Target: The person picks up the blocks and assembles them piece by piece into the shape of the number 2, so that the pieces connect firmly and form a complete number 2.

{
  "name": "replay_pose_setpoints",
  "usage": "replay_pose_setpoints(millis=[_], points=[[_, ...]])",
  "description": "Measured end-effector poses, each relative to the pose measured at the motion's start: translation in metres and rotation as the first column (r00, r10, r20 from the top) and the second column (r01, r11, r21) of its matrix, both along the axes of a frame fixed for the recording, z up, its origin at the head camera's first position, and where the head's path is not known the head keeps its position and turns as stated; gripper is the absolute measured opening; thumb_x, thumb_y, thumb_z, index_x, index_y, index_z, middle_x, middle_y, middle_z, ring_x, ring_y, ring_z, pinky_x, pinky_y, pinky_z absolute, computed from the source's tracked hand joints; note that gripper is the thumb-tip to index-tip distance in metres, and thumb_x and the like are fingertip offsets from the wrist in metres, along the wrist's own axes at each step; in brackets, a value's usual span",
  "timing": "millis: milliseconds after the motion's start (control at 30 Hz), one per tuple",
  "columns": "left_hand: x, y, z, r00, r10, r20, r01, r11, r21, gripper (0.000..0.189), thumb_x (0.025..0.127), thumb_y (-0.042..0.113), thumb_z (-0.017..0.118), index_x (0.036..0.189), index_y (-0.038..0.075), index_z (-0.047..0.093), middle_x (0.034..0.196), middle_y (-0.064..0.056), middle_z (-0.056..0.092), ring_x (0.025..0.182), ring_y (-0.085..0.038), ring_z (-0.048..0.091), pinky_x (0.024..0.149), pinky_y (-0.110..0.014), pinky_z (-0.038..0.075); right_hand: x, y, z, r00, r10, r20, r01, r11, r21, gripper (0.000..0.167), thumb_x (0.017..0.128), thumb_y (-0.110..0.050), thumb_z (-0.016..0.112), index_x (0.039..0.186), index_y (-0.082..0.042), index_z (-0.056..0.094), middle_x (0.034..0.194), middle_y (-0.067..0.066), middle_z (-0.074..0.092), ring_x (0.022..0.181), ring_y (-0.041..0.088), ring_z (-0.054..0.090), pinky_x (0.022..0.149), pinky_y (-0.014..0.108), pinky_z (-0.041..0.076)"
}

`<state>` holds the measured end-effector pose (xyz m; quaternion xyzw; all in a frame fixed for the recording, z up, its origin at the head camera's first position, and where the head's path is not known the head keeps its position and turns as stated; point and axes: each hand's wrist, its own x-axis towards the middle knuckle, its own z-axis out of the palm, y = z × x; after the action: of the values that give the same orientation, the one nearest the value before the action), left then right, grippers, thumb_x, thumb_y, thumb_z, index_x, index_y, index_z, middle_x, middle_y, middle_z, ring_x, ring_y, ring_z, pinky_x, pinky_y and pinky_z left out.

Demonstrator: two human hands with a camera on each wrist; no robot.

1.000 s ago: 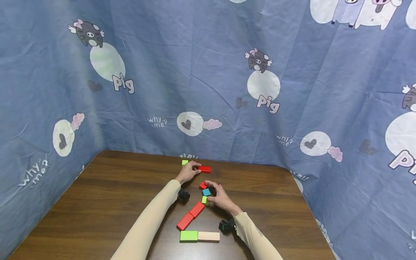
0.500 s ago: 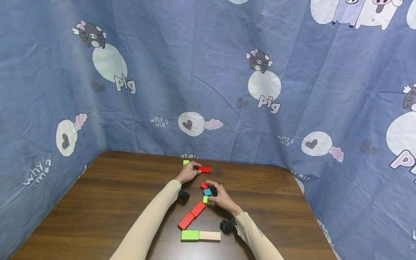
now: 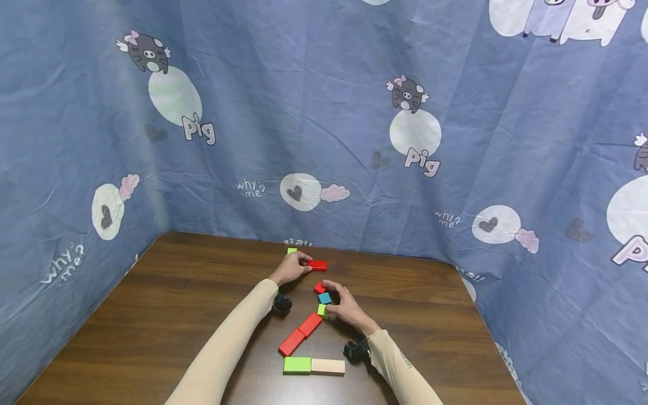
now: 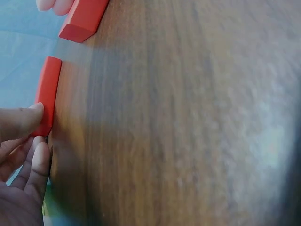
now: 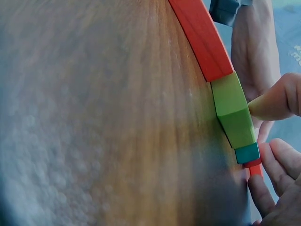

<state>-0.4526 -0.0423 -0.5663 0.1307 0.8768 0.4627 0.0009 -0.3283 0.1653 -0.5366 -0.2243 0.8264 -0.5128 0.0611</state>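
My left hand pinches one end of a red oblong block at the back of the table. In the left wrist view the thumb lies on the side of that red block. My right hand spans a short row: a small red block, a blue block and a small green block. Its thumb meets the green block, and its fingers reach the red end of the row, past the blue block.
Two red oblong blocks continue the row diagonally toward the front. Nearer still, a green oblong block lies end to end with a plain wood block. Another green block sits behind my left hand, near the curtain.
My left hand and its red oblong block have shifted slightly left and nearer relative to the other blocks. The right hand stays at the row. The head view has turned a little left.
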Motion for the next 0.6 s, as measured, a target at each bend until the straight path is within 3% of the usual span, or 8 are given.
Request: replay_pose_setpoints(millis=[133, 400, 600], points=[[0.000, -0.003, 0.000, 1.000, -0.008, 0.009, 0.008, 1.000, 0.000, 0.023, 0.086, 0.009, 0.072, 0.108, 0.005, 0.069, 0.103, -0.008, 0.065, 0.092, -0.019, 0.061, 0.083, -0.035, 0.050, 0.001, 0.000, 0.001, 1.000, -0.003, 0.007, 0.003, 1.000, -0.001, 0.066, 0.076, 0.009, 0.065, 0.138, 0.005, 0.043, 0.139, 0.024, 0.048, 0.128, 0.041, 0.041, 0.111, 0.058, 0.012], [0.000, -0.012, -0.003, 1.000, -0.025, -0.008, 0.025, 1.000, -0.003, 0.024, 0.084, 0.010, 0.073, 0.108, 0.007, 0.070, 0.102, -0.005, 0.067, 0.090, -0.015, 0.062, 0.081, -0.032, 0.051, -0.001, 0.000, -0.002, 1.000, 0.007, -0.005, -0.007, 1.000, 0.007, 0.065, 0.078, 0.007, 0.065, 0.138, 0.005, 0.042, 0.139, 0.025, 0.047, 0.132, 0.041, 0.039, 0.114, 0.060, 0.006], [0.005, -0.017, 0.000, 1.000, -0.029, -0.004, 0.029, 1.000, -0.006, 0.024, 0.084, 0.010, 0.072, 0.108, 0.006, 0.070, 0.102, -0.007, 0.068, 0.089, -0.016, 0.062, 0.080, -0.034, 0.051, -0.015, 0.002, -0.027, 1.000, -0.016, -0.020, 0.016, 1.000, 0.001, 0.067, 0.077, 0.006, 0.066, 0.140, 0.000, 0.043, 0.140, 0.021, 0.048, 0.131, 0.040, 0.040, 0.113, 0.060, 0.006]])
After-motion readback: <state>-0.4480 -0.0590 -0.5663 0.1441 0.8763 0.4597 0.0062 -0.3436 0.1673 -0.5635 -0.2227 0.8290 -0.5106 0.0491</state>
